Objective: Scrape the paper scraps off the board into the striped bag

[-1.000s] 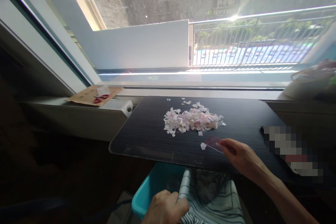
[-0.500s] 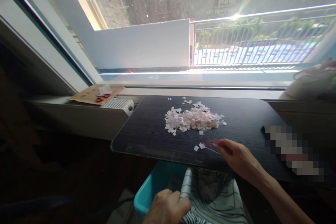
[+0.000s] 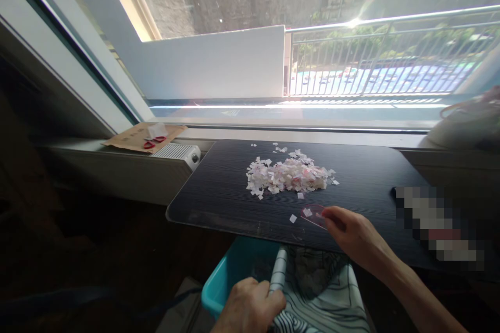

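Observation:
My right hand [image 3: 349, 226] pinches a thin, clear, pink-edged plastic piece [image 3: 314, 220], half-round like a protractor, low over the front of the dark tabletop. A small white paper square [image 3: 308, 212] shows on or through it; which one, I cannot tell. Another paper square [image 3: 292, 218] lies just to its left. Behind these spreads a heap of small white and pinkish paper pieces [image 3: 287, 174]. Below the table edge, my left hand [image 3: 250, 303] is closed on the edge of a striped cloth [image 3: 332, 302], beside a turquoise bin [image 3: 213, 291].
The dark table [image 3: 219, 192] has a rounded front-left corner. On the sill at the left, red-handled scissors [image 3: 154, 141] lie on a brown paper envelope [image 3: 135, 137], near a white radiator [image 3: 175, 152]. A pixelated object [image 3: 437, 223] lies at the right, and a pale bag [image 3: 457, 119] behind.
The clear plastic piece has shifted slightly left, and a paper square that lay at its tip now appears within its outline. My left hand keeps its hold on the striped cloth.

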The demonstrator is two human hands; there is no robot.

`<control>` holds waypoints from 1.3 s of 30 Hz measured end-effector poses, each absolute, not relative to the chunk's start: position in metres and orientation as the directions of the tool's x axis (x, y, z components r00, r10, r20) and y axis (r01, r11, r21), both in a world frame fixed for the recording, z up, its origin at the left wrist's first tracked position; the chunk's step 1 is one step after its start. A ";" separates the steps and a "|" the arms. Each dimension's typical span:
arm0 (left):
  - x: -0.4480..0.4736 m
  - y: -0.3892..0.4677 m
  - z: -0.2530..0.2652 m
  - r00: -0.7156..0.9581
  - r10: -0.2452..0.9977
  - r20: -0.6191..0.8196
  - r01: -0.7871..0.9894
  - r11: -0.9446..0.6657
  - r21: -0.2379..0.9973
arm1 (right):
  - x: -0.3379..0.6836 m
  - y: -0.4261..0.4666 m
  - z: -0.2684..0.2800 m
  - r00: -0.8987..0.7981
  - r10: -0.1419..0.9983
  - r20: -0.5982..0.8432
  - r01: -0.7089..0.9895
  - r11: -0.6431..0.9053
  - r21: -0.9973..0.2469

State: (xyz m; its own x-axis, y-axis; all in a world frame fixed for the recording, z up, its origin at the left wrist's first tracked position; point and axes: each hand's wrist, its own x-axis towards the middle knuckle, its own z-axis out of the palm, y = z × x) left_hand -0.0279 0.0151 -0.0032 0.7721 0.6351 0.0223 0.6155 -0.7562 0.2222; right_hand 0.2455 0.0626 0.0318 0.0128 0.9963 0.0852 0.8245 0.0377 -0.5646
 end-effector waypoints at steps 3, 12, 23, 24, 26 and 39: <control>-0.027 0.015 -0.004 0.780 0.626 0.020 0.605 -0.762 0.232 | 0.243 0.064 0.032 -0.040 0.995 0.091 0.799 0.087 -0.595; -0.024 0.015 0.000 0.779 0.626 0.028 0.604 -0.762 0.233 | 0.254 0.056 0.035 0.047 0.992 0.120 0.874 0.018 -0.486; -0.017 0.016 0.000 0.797 0.602 0.034 0.579 -0.780 0.238 | 0.259 0.057 0.035 0.054 0.994 0.096 0.846 0.006 -0.534; -0.017 0.016 0.001 0.798 0.601 0.035 0.578 -0.781 0.236 | 0.259 0.057 0.036 0.044 0.995 0.091 0.842 0.012 -0.540; -0.016 0.016 0.002 0.801 0.597 0.038 0.575 -0.785 0.230 | 0.259 0.055 0.037 0.007 0.997 0.074 0.837 0.035 -0.547; -0.011 0.014 0.006 0.795 0.605 -0.050 0.597 -0.765 0.241 | 0.267 0.045 0.045 -0.008 1.000 -0.004 0.864 0.005 -0.504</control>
